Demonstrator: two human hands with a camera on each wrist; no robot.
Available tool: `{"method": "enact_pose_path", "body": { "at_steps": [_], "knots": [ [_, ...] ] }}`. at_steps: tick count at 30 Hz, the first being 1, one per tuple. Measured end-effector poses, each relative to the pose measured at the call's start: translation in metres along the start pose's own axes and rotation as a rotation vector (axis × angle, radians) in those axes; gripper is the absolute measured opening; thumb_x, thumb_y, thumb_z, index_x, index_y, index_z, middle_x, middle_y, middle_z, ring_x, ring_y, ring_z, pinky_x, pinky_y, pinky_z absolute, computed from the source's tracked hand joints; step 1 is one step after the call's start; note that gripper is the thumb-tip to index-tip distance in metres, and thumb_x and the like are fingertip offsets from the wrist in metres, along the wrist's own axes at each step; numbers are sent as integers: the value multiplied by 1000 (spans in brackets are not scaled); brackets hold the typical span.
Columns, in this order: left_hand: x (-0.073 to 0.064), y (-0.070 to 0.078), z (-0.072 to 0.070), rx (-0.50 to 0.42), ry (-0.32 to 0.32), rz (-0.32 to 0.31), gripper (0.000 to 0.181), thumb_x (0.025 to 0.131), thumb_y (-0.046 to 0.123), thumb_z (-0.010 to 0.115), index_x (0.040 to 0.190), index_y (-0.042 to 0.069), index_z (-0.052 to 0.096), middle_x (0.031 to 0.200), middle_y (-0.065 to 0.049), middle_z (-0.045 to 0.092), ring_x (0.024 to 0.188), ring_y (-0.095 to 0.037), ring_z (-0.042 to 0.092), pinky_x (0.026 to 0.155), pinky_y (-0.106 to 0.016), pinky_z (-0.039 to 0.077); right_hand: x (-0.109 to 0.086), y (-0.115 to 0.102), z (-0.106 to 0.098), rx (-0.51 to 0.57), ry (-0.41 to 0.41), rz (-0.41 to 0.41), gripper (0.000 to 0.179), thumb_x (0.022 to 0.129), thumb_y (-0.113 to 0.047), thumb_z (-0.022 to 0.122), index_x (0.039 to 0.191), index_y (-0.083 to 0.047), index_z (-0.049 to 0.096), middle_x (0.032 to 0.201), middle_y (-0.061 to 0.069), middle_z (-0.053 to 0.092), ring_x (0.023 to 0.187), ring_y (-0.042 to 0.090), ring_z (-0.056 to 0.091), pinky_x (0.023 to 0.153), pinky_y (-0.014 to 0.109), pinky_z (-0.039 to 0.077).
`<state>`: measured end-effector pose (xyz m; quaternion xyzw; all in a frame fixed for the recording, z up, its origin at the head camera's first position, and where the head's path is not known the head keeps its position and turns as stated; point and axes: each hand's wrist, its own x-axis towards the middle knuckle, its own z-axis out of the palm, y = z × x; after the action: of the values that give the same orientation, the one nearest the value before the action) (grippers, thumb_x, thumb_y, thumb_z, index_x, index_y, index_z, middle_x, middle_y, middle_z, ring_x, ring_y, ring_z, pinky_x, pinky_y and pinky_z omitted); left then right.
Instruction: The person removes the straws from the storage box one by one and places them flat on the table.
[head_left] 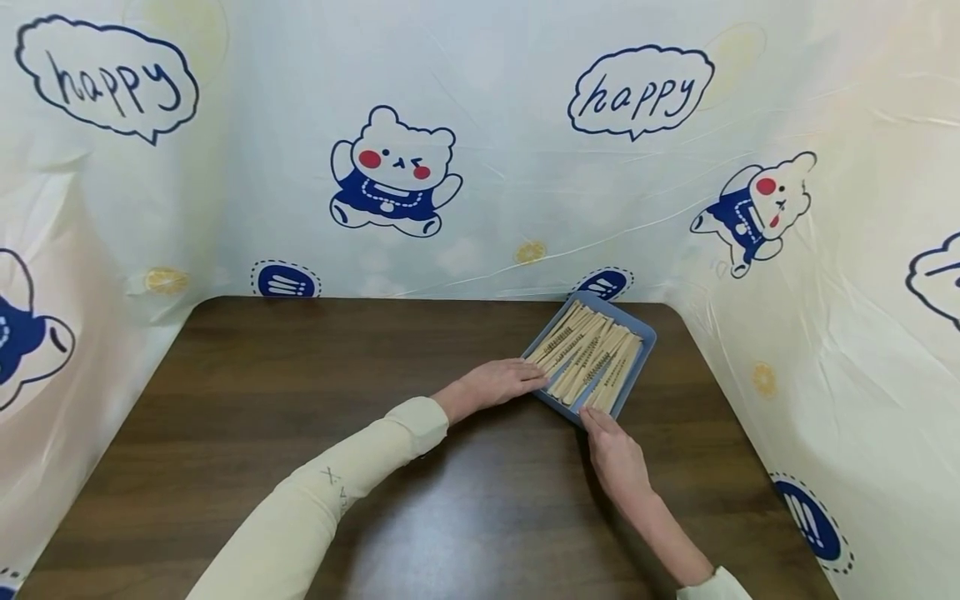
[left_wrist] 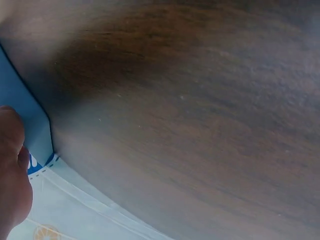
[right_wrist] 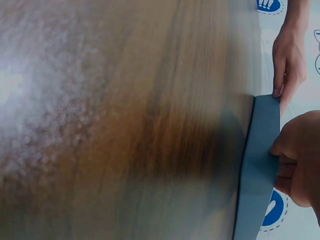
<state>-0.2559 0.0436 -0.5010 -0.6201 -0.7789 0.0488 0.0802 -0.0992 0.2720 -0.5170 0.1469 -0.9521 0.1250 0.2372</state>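
Observation:
A blue-grey tray lies at an angle at the far right of the table, filled with pale flat sticks with dark printed marks. My left hand holds the tray's left near corner, and my right hand grips its near edge. In the right wrist view the tray wall stands beside the table surface; the right hand pinches the rim, with the left hand at the corner beyond. The left wrist view catches only part of the left hand against the tray side.
The brown wooden table reflects light near its front. A pale printed curtain with bears and speech bubbles hangs behind and on both sides. The tray's far corner reaches the table's back edge, close to the curtain.

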Motion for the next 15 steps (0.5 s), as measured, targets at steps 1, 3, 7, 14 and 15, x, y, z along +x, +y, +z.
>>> {"method": "enact_pose_path", "body": {
  "at_steps": [1,3,7,14,15],
  "knots": [
    [-1,0,0,5,7,5,44,104,3,46,149,5,46,149,-12,48,138,-24,44,116,-35,32,0,-1,0,2,-3,-2,35,83,13,68,117,4,71,119,20,67,106,36,66,66,49,60],
    [-3,0,0,17,19,14,44,104,3,47,148,5,47,148,-12,49,136,-24,45,115,-35,34,0,-1,-1,5,-7,-4,36,83,14,69,117,4,71,119,20,68,105,36,66,66,48,60],
    [-7,1,1,22,44,24,43,104,4,48,147,5,49,145,-12,52,134,-23,49,113,-35,37,0,-3,-1,11,-12,-8,36,82,14,69,117,4,72,118,19,68,105,36,67,65,49,60],
    [-20,3,3,49,112,25,42,101,1,54,142,6,54,138,-11,58,128,-23,54,109,-33,42,1,-9,0,29,-25,-30,35,83,14,69,116,3,72,118,19,68,107,35,67,70,48,60],
    [-22,4,4,53,116,23,43,100,0,54,142,6,54,138,-11,59,128,-22,55,108,-33,42,2,-10,0,34,-26,-38,35,83,14,69,116,4,71,118,19,68,107,35,67,72,47,60]
  ]
}}
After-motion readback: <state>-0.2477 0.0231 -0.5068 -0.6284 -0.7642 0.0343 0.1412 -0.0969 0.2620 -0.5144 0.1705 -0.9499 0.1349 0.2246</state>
